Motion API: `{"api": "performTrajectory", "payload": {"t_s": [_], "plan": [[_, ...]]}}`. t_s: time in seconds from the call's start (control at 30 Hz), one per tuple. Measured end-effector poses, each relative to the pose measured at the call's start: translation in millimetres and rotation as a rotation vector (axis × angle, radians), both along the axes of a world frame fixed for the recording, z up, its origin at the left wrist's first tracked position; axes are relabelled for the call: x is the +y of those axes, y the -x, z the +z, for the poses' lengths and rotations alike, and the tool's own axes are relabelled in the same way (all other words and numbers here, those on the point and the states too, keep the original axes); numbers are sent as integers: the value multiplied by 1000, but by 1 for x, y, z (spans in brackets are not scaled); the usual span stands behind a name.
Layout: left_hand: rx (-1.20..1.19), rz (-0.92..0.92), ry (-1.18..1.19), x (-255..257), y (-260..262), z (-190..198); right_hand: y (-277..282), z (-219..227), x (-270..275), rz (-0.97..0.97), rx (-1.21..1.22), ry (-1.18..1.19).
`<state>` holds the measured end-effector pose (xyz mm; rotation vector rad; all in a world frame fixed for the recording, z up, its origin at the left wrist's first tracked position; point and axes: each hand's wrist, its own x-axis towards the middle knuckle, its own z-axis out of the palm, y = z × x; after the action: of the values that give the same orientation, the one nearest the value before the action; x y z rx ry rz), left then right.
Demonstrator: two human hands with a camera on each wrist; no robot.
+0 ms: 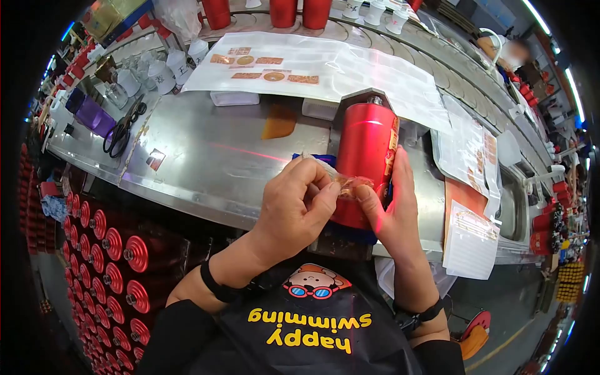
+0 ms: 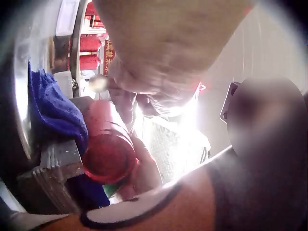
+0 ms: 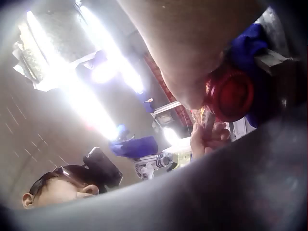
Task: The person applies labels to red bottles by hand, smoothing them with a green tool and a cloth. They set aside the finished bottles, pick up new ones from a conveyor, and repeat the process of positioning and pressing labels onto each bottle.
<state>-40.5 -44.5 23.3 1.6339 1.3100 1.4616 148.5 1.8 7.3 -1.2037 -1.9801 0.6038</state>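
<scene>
Much hidden around one red bottle [image 1: 365, 137]

The bottle lies on its side over a blue cloth [image 2: 53, 103] at the near edge of the steel worktable [image 1: 200, 169], its metal neck [image 1: 375, 100] pointing away from the person; in the head view both hands cover part of its near end, though the left wrist view shows the round base; a gold-printed label [image 1: 394, 153] curves out of sight along its right side. The left hand [image 1: 290, 200] pinches a clear printed film [image 1: 351, 185] between thumb and bent forefinger, in front of the bottle; the film is crumpled, its print unreadable, and whether it touches the bottle I cannot tell. The right hand [image 1: 398, 209] lays its thumb at the film's other end; its fingers run up beside the bottle and are partly concealed, so whether they grasp anything I cannot tell. Glare bleaches much of the left wrist view; in the right wrist view the forearm blocks most of the work. Beyond the bottle lies a decal sheet [image 1: 350, 81]; at the left, black scissors [image 1: 119, 137] lie near a purple container [image 1: 90, 112]; the row of red flasks [image 1: 215, 14] at the top is cut off by the frame.
</scene>
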Motion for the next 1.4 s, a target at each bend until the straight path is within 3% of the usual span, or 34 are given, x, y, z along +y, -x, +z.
{"api": "performTrajectory", "payload": {"t_s": [0.23,0.33,0.53,0.73,1.03,1.23,1.33,1.4], "plan": [[9,31,-9,1,1,-6,-6,-1,2,49,50,65],[-131,-25,21,7,1,-12,-9,-1,4,70,36,64],[-14,-49,158,15,4,-23,-9,-3,4,69,55,64],[-71,-18,31,11,-4,-10,-11,-5,5,85,79,58],[15,-110,318,10,0,13,-12,-8,6,96,91,34],[227,-5,24,11,-3,11,-15,-9,7,112,128,53],[236,-33,-65,12,-7,15,-15,-8,7,128,151,55],[98,-42,-55,16,-11,12,-16,-9,7,130,158,58]]}}
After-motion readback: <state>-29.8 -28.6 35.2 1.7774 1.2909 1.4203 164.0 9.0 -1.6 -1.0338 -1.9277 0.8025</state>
